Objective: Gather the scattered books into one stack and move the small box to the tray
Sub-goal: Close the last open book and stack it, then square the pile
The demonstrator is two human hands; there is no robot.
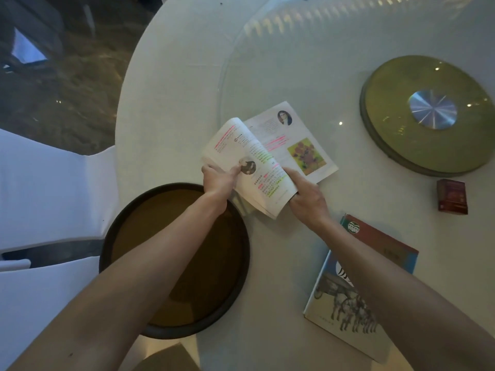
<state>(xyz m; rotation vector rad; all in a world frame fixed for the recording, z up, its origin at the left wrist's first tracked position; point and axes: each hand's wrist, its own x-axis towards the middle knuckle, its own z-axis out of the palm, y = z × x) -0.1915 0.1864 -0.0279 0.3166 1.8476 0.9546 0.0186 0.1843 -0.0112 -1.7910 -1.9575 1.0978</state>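
Both forearms fill the bottom of the head view, reaching up toward the middle of the frame. At the very bottom edge, between them, a corner of something tan pokes in; can't tell what it is.

Left hand (218,180) is gripping the left side of an open book (257,162), thumb pressed onto the page next to a small round portrait. Right hand (308,199) is clamped on the book's lower right corner, fingers curled under it. So both hands are grasping the same book, and its left half is lifted and bowed while the right page, with a sunflower painting, lies flatter toward the counter (171,108).

Lower left of centre there's a round dark-rimmed tray (242,253) with a brownish inside, partly covered by the left forearm. It sits just beside the open book.

Lower right, two closed books overlap: a white one with horses (334,303) lies on top of a red and teal one (385,245), and the right forearm crosses over both.

Small box (452,197), dark red, stands at the right edge of the frame, well apart from the tray.

Upper right has a glass turntable (267,62) with a round olive-green base (428,116) showing through it. White chair covers (48,188) are on the left.
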